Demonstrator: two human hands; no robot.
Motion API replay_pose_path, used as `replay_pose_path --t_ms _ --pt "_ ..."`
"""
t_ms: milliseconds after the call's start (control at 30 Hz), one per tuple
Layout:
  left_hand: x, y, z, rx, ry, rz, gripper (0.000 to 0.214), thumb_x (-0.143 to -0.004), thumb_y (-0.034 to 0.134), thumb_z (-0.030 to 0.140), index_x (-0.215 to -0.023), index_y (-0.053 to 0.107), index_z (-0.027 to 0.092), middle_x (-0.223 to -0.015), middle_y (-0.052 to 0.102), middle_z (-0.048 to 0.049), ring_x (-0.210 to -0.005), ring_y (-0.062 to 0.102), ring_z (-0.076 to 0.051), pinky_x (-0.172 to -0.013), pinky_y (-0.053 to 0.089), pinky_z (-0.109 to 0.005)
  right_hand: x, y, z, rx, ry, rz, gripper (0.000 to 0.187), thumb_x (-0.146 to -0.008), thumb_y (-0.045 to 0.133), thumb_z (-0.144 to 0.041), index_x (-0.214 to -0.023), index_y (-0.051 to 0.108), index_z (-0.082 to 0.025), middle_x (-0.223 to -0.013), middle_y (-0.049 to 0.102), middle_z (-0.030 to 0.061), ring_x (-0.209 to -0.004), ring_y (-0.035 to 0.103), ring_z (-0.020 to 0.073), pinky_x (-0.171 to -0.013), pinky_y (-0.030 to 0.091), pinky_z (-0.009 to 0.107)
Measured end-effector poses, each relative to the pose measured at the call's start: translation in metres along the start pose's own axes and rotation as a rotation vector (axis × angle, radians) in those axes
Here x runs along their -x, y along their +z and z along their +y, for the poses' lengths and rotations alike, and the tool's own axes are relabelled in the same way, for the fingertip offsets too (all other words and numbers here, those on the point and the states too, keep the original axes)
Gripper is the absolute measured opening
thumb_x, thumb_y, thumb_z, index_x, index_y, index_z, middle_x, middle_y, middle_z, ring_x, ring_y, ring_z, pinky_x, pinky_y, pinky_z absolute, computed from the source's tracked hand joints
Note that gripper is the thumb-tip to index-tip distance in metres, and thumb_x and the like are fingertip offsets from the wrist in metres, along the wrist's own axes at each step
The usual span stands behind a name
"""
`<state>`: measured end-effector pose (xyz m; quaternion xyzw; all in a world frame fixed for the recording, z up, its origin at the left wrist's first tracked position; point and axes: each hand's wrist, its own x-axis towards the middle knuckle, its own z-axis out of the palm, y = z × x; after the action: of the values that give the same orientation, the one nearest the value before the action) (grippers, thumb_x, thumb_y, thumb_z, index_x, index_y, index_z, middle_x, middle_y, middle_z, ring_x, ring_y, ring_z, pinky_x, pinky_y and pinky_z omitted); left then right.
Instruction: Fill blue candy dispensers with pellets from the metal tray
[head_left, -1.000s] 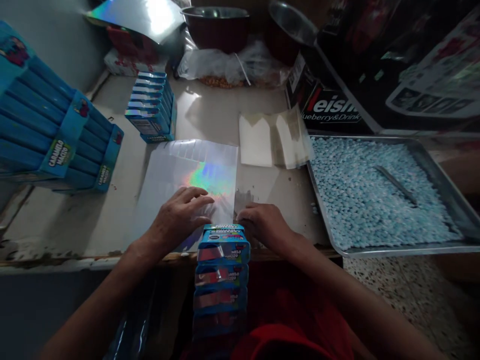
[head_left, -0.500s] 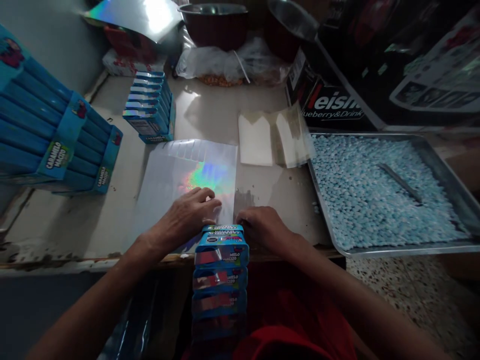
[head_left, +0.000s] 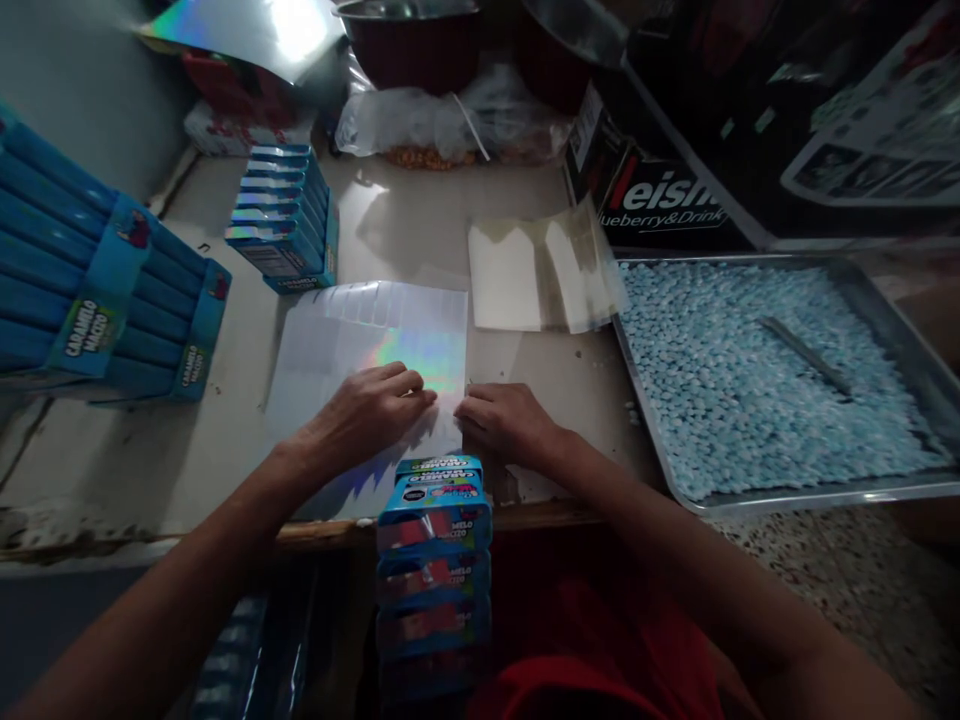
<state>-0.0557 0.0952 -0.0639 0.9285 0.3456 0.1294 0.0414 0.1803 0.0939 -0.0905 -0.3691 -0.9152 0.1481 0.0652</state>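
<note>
While left hand (head_left: 379,405) and right hand (head_left: 508,418) bunch fingers at right side of shiny iridescent sheet (head_left: 322,360) on pale table (head_left: 420,235), pinch unclear; uneven tug could crease sheet, wrist bump topple nearby blue cardboard boxes (head_left: 435,532).

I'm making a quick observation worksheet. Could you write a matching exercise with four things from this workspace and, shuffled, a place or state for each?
Things:
1. Sheet
2. Tray
3. Clear bag
4. Grey bar

Places or states:
A. Toward the back, with orange-brown bits showing inside
B. Lying on the pale blue pieces
C. Below the left hand, with a rainbow sheen
D. Metal, rimmed, full of pale blue pieces

Pairs: 1-C, 2-D, 3-A, 4-B
</note>
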Motion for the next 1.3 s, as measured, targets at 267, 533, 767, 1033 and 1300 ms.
replay_pose_path --t_ms 267,533,767,1033,1300 --pt "0.032 0.001 0.017 0.018 -0.102 -0.031 0.034 -0.101 0.053 0.028 -0.07 0.063 0.019 -0.071 0.06 -0.0021 -0.063 0.051 -0.014 -0.057 0.036 -0.028 0.053 0.0 -0.024 -0.046 0.17 -0.063 0.007 -0.092 0.064 -0.02 -0.093 0.071 -0.018 -0.087 0.071 0.0056 -0.075 0.058 0.0164 -0.06 0.024 0.029" --pt "0.033 -0.04 0.04 0.253 -0.24 -0.029 0.018 -0.095 0.058 0.026 -0.078 0.063 0.021 -0.072 0.065 0.0018 -0.061 0.056 -0.011 -0.058 0.039 -0.026 0.045 -0.052 -0.043 -0.498 0.486 0.009 0.011 -0.086 0.07 -0.02 -0.078 0.077 -0.019 -0.072 0.073 0.0021 -0.067 0.063 0.0148 -0.061 0.035 0.025" --pt "0.071 -0.075 0.095 0.019 -0.456 0.171 0.016 -0.098 0.057 0.031 -0.085 0.064 0.026 -0.075 0.068 0.0023 -0.067 0.062 -0.016 -0.061 0.039 -0.032 0.069 -0.09 -0.096 -0.242 0.324 0.132 0.021 -0.098 0.057 -0.025 -0.097 0.078 -0.022 -0.084 0.076 0.0067 -0.071 0.067 0.018 -0.063 0.045 0.028" --pt "0.074 -0.047 0.137 -0.173 -0.609 0.681 0.008 -0.083 0.079 0.018 -0.088 0.075 0.022 -0.082 0.077 0.0022 -0.069 0.069 -0.013 -0.066 0.049 -0.025 0.092 -0.04 -0.11 0.039 0.016 0.842 0.02 -0.093 0.069 -0.011 -0.112 0.072 -0.018 -0.097 0.08 0.0066 -0.084 0.075 0.015 -0.076 0.057 0.024" --pt "0.105 -0.015 0.15 -0.157 -0.423 0.839 0.037 -0.08 0.08 0.009 -0.114 0.076 0.024 -0.101 0.08 -0.0046 -0.088 0.074 -0.021 -0.088 0.056 -0.034 0.112 -0.021 -0.106 0.022 -0.077 0.788 0.032 -0.092 0.069 -0.007 -0.124 0.069 -0.015 -0.104 0.079 0.0112 -0.092 0.075 0.0194 -0.079 0.059 0.03"
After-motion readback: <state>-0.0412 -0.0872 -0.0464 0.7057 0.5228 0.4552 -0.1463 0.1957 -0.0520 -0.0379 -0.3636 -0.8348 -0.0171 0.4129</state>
